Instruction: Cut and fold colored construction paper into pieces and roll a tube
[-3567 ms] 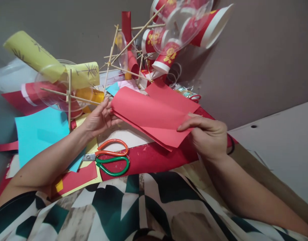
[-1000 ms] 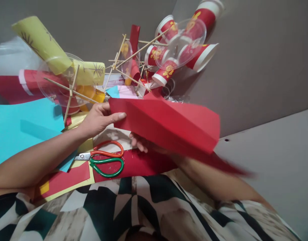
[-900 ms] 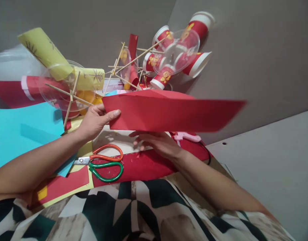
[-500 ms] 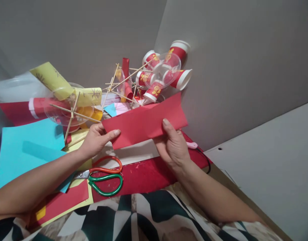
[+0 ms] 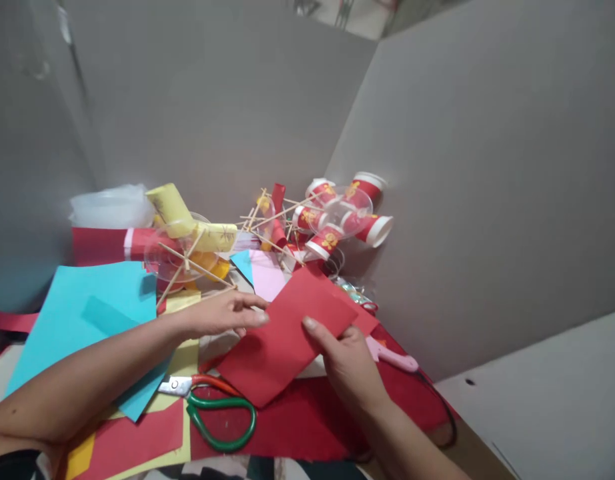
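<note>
A red sheet of paper (image 5: 287, 333) is tilted over the table in front of me. My right hand (image 5: 350, 367) grips its right side, thumb on top and the other fingers underneath. At the paper's left edge is my left hand (image 5: 232, 313), its thumb and fingers apart; whether the fingertips touch the sheet is hard to tell. A further red paper corner (image 5: 368, 323) shows beyond the right hand. Scissors (image 5: 222, 407) with one orange and one green handle lie below the paper, partly covered by it.
Blue paper (image 5: 82, 333) and red paper (image 5: 147, 433) lie left. Behind stand a stick frame with yellow paper rolls (image 5: 172, 210) and a plastic disc with red paper cups (image 5: 327, 241). A pink-handled tool (image 5: 397, 360) with a black cord lies right, near a grey wall (image 5: 462, 200).
The red paper has turned and come lower, showing a broader face. My left hand has let go of its left end, while my right hand keeps its hold. The camera view has tilted up.
</note>
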Demonstrator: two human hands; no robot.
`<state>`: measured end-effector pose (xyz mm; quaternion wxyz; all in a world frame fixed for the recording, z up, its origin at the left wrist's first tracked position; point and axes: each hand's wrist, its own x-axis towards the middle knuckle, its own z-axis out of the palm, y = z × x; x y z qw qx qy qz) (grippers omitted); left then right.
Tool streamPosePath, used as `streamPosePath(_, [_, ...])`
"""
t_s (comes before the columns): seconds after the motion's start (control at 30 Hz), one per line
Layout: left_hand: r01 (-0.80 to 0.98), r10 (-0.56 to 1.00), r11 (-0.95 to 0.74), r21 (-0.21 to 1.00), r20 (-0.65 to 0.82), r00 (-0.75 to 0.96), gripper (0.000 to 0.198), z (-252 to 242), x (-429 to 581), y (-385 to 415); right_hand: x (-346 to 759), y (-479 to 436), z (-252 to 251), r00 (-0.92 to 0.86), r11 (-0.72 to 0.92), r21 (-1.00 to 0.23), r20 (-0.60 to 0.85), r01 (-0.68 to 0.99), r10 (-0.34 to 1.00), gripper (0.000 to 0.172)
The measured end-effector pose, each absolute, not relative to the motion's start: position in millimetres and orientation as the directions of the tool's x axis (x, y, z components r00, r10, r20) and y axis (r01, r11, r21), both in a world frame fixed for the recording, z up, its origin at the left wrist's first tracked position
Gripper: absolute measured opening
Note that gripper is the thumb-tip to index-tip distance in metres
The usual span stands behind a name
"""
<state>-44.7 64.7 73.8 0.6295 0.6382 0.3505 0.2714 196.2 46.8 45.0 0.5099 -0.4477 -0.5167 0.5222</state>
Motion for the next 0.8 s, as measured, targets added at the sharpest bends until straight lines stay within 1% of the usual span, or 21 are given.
streamPosePath(0.07, [0.052,0.773,0.084,0.995,-0.098,0.627,0.056,69,-39,58,191,46,46,-0.134,0.071,-0.996,0.079,-0.062,0.988,0.04])
streamPosePath(0.13, [-0.02,0.806,0.114,0.993,-0.08,0.586,0.058,64,-34,54,185,47,47,-0.154,0.066,-0.993,0.08,-0.096,0.985,0.04])
streamPosePath(0.23, [-0.128,0.877,0.084,0.988,-0.013,0.48,0.056,63,-29,48,178,53,47,-0.137,0.048,-0.986,0.07,-0.158,0.988,0.039])
streamPosePath(0.33, [-0.191,0.92,0.033,0.981,0.045,0.388,0.053,66,-27,43,176,62,47,-0.141,0.088,-0.967,0.124,-0.238,0.982,0.036])
streamPosePath(0.43, [-0.207,0.94,-0.055,0.977,0.121,0.319,0.046,69,-26,41,175,70,53,-0.129,0.149,-0.942,0.195,-0.299,0.972,0.033])
streamPosePath(0.57, [-0.196,0.939,-0.155,0.968,0.206,0.277,0.037,68,-25,40,173,75,65,-0.12,0.155,-0.936,0.202,-0.316,0.972,0.031])
streamPosePath(0.67, [-0.192,0.931,-0.191,0.963,0.24,0.274,0.033,69,-24,38,171,75,67,-0.13,0.178,-0.934,0.228,-0.311,0.965,0.028])
streamPosePath(0.73, [-0.201,0.927,-0.198,0.959,0.25,0.28,0.034,71,-24,37,171,75,64,-0.164,0.186,-0.938,0.241,-0.292,0.957,0.027])
streamPosePath(0.8, [-0.209,0.929,-0.211,0.955,0.262,0.26,0.035,73,-24,37,172,74,62,-0.236,0.17,-0.946,0.238,-0.275,0.942,0.026])
